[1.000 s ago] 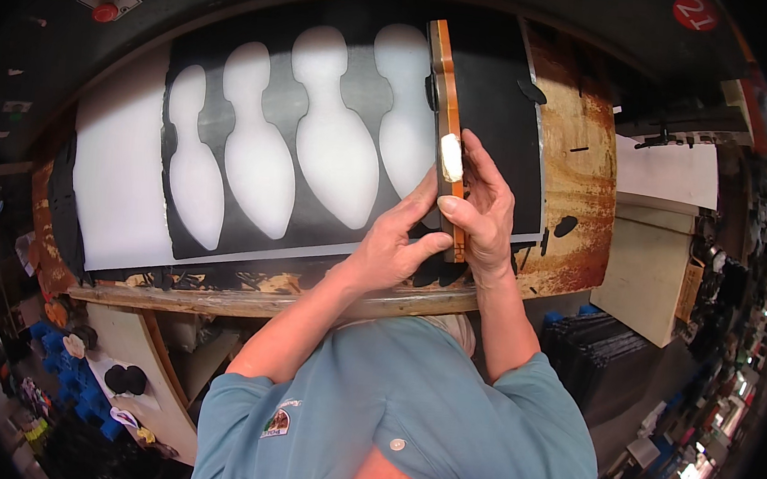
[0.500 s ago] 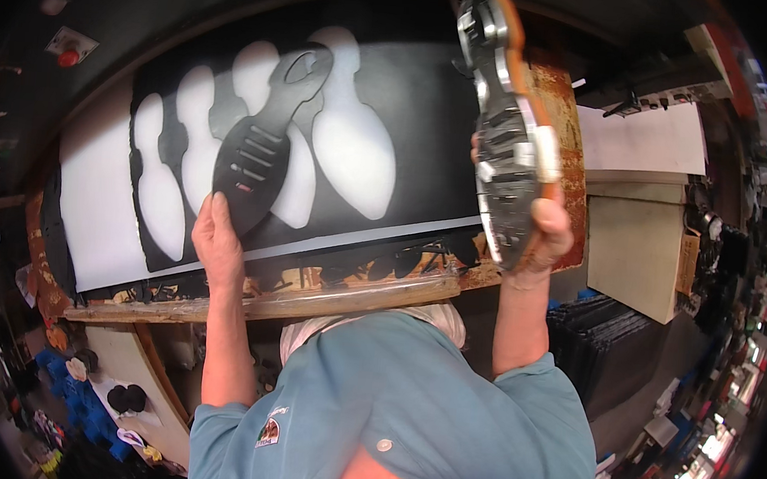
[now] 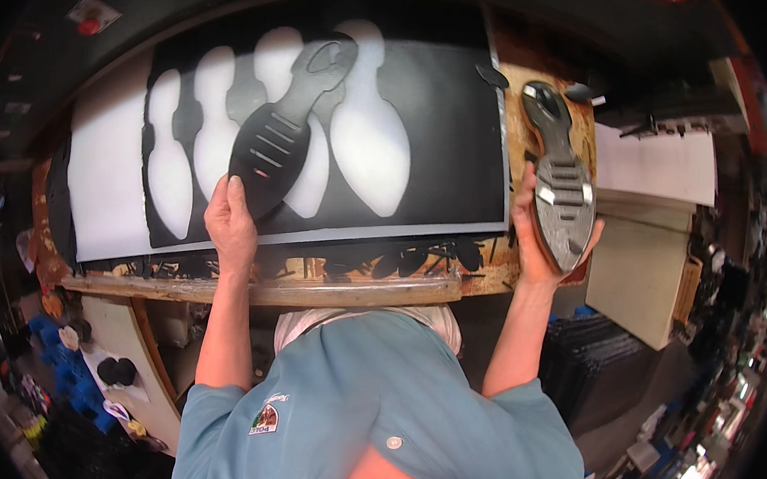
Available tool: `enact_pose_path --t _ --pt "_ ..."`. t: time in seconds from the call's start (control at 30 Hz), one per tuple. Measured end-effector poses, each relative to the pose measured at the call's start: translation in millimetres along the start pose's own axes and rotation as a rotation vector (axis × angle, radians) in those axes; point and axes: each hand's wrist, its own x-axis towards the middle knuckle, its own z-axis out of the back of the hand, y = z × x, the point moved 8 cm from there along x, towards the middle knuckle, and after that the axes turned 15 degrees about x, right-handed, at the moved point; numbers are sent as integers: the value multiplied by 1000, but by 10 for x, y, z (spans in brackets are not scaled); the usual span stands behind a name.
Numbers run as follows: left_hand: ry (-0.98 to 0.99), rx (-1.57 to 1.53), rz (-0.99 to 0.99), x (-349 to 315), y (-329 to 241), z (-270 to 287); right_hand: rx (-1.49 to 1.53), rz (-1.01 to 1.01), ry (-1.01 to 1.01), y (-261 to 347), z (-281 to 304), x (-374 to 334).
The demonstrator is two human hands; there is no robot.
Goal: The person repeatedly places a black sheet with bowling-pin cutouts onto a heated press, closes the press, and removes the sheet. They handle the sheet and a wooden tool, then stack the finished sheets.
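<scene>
My left hand (image 3: 233, 223) pinches the heel end of a flat black shoe sole (image 3: 271, 151) that has several slots across its wide part. The sole is held over a black sheet (image 3: 443, 109) with several sole-shaped cut-outs, through which white shows. At the right, my right hand (image 3: 540, 252) grips the lower end of a sole-shaped cutting die (image 3: 567, 200), fingers along both its sides. Its slotted face is turned up, its narrow end pointing away from me. Whether the die rests on the worn board or is just above it, I cannot tell.
Beneath the sheet lies a worn brown board (image 3: 528, 57) with black scraps along its near edge. A wooden rail (image 3: 352, 293) runs along the front. White panels (image 3: 650, 166) and a stack of black sheets (image 3: 604, 360) stand at the right.
My right hand has come down and toward me with the cutting die, turning its slotted face upward. The left hand keeps the sole in nearly the same place; the view has shifted slightly.
</scene>
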Motion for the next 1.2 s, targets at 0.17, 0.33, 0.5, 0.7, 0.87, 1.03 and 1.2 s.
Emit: enact_pose_path --t 0.17,0.33,0.5,0.7,0.87,1.03,1.2 --pt "-3 -12 -29 7 -75 7 -1301 336 -107 -16 -365 27" --pt "51 -99 -29 -18 -62 -8 -2118 420 82 -636 -407 92" --pt "81 -140 -66 -28 -38 -4 -2399 556 79 -646 -175 189" --pt "111 -174 -40 -26 -19 -16 -2061 653 -34 -81 -183 279" --pt "132 -197 -44 -19 -50 -11 -2106 677 -172 -94 -284 316" --pt "139 -230 -38 -25 -33 4 -2413 559 146 -515 -97 136" --pt "152 -279 -40 -20 -4 -14 -1892 475 -133 7 79 223"
